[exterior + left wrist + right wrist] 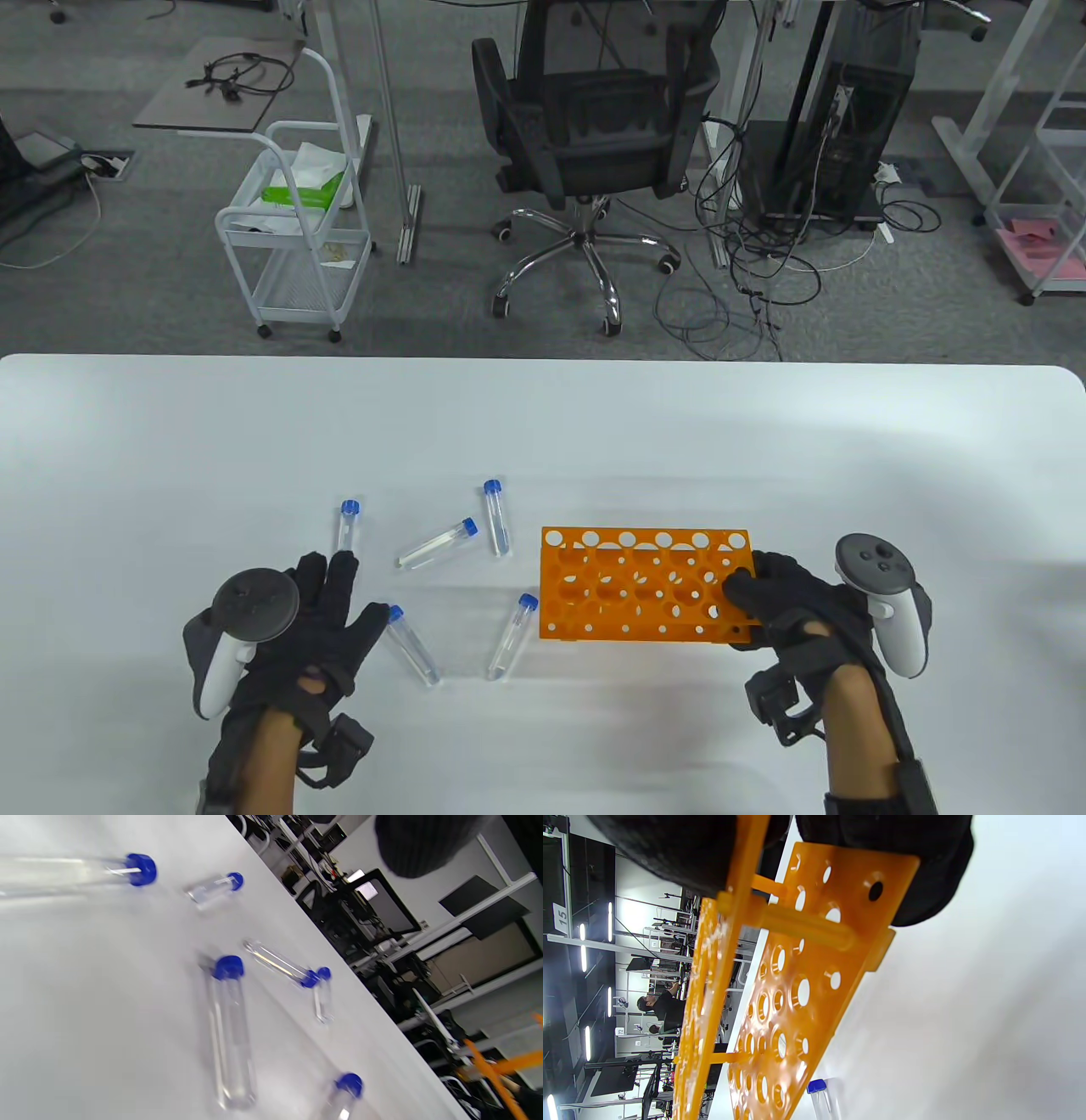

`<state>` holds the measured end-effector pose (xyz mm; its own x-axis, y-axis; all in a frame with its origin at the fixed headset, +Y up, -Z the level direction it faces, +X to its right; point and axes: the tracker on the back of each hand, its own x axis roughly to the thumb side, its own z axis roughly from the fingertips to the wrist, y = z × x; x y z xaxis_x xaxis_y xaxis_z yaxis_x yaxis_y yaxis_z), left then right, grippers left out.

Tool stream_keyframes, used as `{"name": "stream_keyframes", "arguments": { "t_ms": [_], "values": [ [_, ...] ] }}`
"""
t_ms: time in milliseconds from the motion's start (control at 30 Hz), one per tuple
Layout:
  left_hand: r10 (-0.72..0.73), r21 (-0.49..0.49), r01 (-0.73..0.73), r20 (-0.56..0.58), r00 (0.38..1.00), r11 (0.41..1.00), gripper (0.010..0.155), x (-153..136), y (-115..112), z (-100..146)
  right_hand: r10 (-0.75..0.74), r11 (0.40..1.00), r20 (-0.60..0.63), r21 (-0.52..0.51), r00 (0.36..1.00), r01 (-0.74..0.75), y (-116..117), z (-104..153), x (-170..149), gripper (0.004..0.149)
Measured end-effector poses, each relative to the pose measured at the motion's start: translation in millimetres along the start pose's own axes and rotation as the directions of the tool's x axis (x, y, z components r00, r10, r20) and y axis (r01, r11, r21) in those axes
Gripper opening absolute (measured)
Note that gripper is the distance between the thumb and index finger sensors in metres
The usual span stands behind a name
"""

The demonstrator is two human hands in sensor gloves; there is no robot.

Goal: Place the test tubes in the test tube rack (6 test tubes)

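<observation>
Rack (645, 590) gripped by right hand (797, 607); left hand (318, 620) spread among loose tubes (437, 543)

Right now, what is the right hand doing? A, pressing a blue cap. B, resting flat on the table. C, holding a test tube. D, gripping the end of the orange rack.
D: the right hand grips the right end of the orange rack, its holes all empty.

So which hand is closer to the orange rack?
The right hand: it grips the orange rack at its right end. The left hand is apart from it, left of the rack among loose tubes.
</observation>
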<state>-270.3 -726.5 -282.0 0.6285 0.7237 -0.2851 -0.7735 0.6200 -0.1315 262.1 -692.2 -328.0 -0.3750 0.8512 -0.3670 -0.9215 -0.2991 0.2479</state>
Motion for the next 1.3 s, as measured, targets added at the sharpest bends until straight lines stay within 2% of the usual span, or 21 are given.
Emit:
{"name": "stream_keyframes", "arguments": {
  "t_ms": [133, 300, 467, 600, 667, 800, 1033, 1167, 1300],
  "values": [
    [0.009, 0.046, -0.004, -0.119, 0.993, 0.999, 0.083, -19, 2, -12, 0.008, 1.000, -0.001, 0.007, 1.000, -0.008, 2, 0, 1, 0.060],
    [-0.036, 0.112, 0.063, -0.229, 0.973, 0.992, 0.079, -36, 0, -22, 0.012, 1.000, -0.003, 0.025, 1.000, -0.012, 4, 0, 1, 0.060],
    [-0.127, 0.085, 0.158, -0.297, 0.946, 0.984, 0.076, -38, -6, -30, 0.023, 0.999, -0.007, 0.028, 1.000, -0.023, 5, -1, 2, 0.060],
    [-0.262, 0.079, 0.308, -0.360, 0.896, 0.948, 0.072, -36, -2, -40, 0.026, 0.999, -0.003, 0.035, 1.000, -0.026, 7, -1, 3, 0.060],
    [-0.287, 0.072, 0.336, -0.373, 0.882, 0.939, 0.072, -36, -2, -44, 0.030, 0.999, -0.002, 0.036, 1.000, -0.030, 9, -1, 4, 0.060],
    [-0.356, -0.010, 0.391, -0.434, 0.828, 0.920, 0.071, -38, -8, -55, 0.059, 0.997, -0.012, 0.040, 0.998, -0.058, 14, -3, 4, 0.060],
    [-0.447, 0.011, 0.504, -0.446, 0.776, 0.864, 0.066, -32, -14, -59, 0.071, 0.996, -0.014, 0.048, 0.997, -0.071, 18, -3, 5, 0.060],
    [-0.508, 0.019, 0.576, -0.447, 0.736, 0.817, 0.057, -29, -17, -60, 0.076, 0.996, -0.018, 0.044, 0.997, -0.075, 18, -3, 5, 0.061],
    [-0.523, 0.053, 0.602, -0.439, 0.730, 0.796, 0.053, -25, -17, -60, 0.077, 0.996, -0.025, 0.051, 0.997, -0.076, 19, -3, 4, 0.060]
  ]
}}
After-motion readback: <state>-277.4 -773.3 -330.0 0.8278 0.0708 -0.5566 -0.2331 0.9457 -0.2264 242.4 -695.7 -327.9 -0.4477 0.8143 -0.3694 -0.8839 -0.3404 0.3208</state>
